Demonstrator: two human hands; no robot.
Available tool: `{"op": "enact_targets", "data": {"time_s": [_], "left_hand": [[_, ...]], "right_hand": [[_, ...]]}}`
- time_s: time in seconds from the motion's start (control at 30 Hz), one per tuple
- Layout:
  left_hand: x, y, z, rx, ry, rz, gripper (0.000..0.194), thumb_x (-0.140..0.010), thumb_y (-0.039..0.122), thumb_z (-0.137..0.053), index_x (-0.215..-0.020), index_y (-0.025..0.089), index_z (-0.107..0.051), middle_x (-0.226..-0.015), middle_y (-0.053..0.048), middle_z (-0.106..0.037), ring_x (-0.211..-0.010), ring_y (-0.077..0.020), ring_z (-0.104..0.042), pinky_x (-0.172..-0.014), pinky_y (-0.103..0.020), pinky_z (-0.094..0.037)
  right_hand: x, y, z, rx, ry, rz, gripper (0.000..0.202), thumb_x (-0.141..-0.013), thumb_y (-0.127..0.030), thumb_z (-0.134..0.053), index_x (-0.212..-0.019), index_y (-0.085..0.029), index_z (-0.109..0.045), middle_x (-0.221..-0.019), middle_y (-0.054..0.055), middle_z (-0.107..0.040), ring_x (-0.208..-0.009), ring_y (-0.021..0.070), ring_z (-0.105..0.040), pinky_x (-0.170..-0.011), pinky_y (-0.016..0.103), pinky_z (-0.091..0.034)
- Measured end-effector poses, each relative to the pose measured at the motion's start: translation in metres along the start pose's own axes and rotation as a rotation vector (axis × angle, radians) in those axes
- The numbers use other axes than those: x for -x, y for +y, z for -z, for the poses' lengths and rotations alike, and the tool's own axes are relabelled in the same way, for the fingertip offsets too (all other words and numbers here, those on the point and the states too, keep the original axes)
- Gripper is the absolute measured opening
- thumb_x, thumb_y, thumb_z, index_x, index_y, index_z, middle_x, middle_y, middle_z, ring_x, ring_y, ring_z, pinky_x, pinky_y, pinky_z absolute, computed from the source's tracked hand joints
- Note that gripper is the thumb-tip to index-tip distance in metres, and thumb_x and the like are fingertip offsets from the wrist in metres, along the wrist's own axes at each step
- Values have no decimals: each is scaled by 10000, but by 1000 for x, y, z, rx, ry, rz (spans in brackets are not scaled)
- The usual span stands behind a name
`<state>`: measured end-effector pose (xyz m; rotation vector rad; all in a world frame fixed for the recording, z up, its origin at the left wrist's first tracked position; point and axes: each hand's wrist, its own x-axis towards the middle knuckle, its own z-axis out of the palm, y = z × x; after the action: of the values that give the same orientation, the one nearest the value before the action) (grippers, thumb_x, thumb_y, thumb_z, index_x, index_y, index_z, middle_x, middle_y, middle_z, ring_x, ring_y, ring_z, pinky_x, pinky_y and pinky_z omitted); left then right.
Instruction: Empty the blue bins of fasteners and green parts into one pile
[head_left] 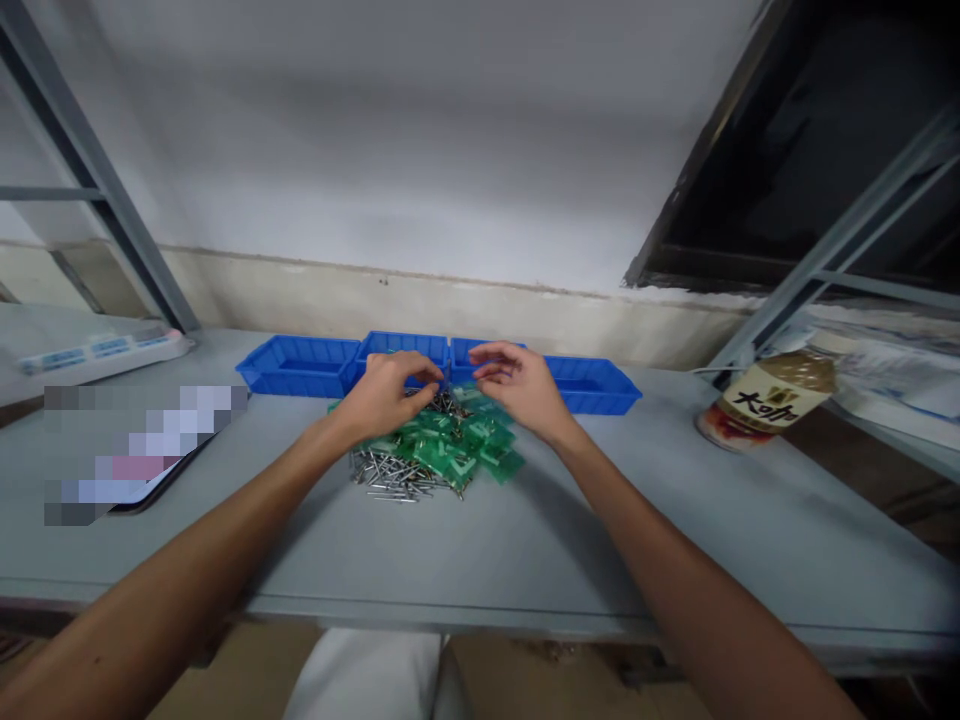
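Observation:
My left hand [391,392] hovers over the far left part of a mixed heap, its fingers curved and the thumb a little apart from them. Nothing shows between them. My right hand [517,385] is above the heap's far right side, fingers loosely spread and holding nothing I can see. The heap has small green translucent plastic pieces [450,445], silvery nail-like metal pins [394,475] at the front left, and darker small screw-like parts [448,402] between my hands. Behind the hands stand blue plastic bins in a row; both hands partly hide the middle ones.
The outer bins are a left blue bin [300,370] and a right blue bin [600,388]. A phone-like device [161,480], partly pixelated, lies left. A white power strip [105,352] is behind it. A labelled bottle [776,395] lies tilted at right, near a metal frame [810,260].

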<state>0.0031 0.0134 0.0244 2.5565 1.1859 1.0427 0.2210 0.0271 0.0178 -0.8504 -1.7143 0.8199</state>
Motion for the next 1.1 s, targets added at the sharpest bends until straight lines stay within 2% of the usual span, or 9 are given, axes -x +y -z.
{"op": "enact_targets", "data": {"time_s": [0.17, 0.33, 0.47, 0.57, 0.67, 0.8, 0.93, 1.03, 1.1], "left_hand": [[1, 3, 5, 113, -18, 26, 373, -839, 357, -619, -1170, 186, -630, -1035, -60, -699, -935, -199, -644, -849, -338, -493], [0, 9, 7, 294, -58, 83, 178, -853, 325, -593, -895, 191, -703, -879, -29, -711, -839, -174, -641, -797, -320, -495], [-2, 6, 5, 453, 55, 211, 194, -813, 357, -648, -856, 173, -691, -812, -41, -697, -740, -165, -628, -705, -312, -503], [-3, 2, 2, 632, 197, 313, 207, -777, 356, -688, -840, 161, -658, -782, -51, -687, -726, -172, -645, -717, -326, -519], [-3, 0, -1, 758, 230, 364, 192, -755, 327, -709, -796, 167, -610, -753, -42, -686, -747, -176, -662, -768, -344, -519], [-3, 2, -2, 670, 137, 322, 192, -752, 319, -718, -779, 164, -608, -795, -41, -684, -758, -163, -641, -747, -322, -498], [-3, 1, 0, 483, 190, 228, 205, -790, 323, -684, -925, 169, -671, -875, -43, -680, -811, -160, -614, -759, -302, -480], [-3, 0, 1, 456, 173, 221, 210, -813, 340, -653, -941, 183, -711, -852, -40, -691, -745, -153, -600, -693, -289, -480], [-2, 0, 2, 497, 142, 252, 195, -811, 329, -651, -921, 186, -724, -787, -35, -692, -682, -146, -596, -646, -282, -483]], "right_hand": [[2, -9, -6, -295, 52, -86, 319, -637, -108, -733, -924, -228, -665, -954, 23, -676, -839, 157, -643, -839, 354, -532], [4, -14, -14, -356, 112, -143, 292, -637, -109, -746, -883, -233, -650, -913, 17, -670, -938, 181, -642, -910, 364, -516], [4, -16, -14, -228, 152, -183, 208, -752, -206, -700, -946, -234, -632, -1011, 47, -675, -997, 195, -633, -860, 348, -543], [5, -17, -14, -178, 73, -269, 211, -813, -282, -655, -1015, -227, -623, -1023, 71, -683, -953, 202, -650, -787, 348, -566], [7, -17, -19, -193, -18, -328, 154, -813, -291, -651, -942, -210, -631, -919, 66, -693, -859, 192, -662, -732, 341, -564], [10, -17, -25, -162, 23, -347, 129, -795, -326, -655, -836, -207, -628, -713, 21, -629, -588, 126, -569, -479, 261, -444], [10, -17, -24, -172, 98, -368, 214, -751, -351, -696, -904, -207, -654, -578, -33, -549, -435, 80, -433, -385, 232, -300], [10, -16, -22, -221, 80, -363, 269, -754, -356, -677, -976, -206, -657, -629, -14, -616, -436, 89, -486, -365, 225, -301], [9, -16, -21, -249, 69, -346, 239, -778, -302, -627, -1001, -220, -656, -783, 30, -687, -565, 129, -602, -406, 234, -385]]}}
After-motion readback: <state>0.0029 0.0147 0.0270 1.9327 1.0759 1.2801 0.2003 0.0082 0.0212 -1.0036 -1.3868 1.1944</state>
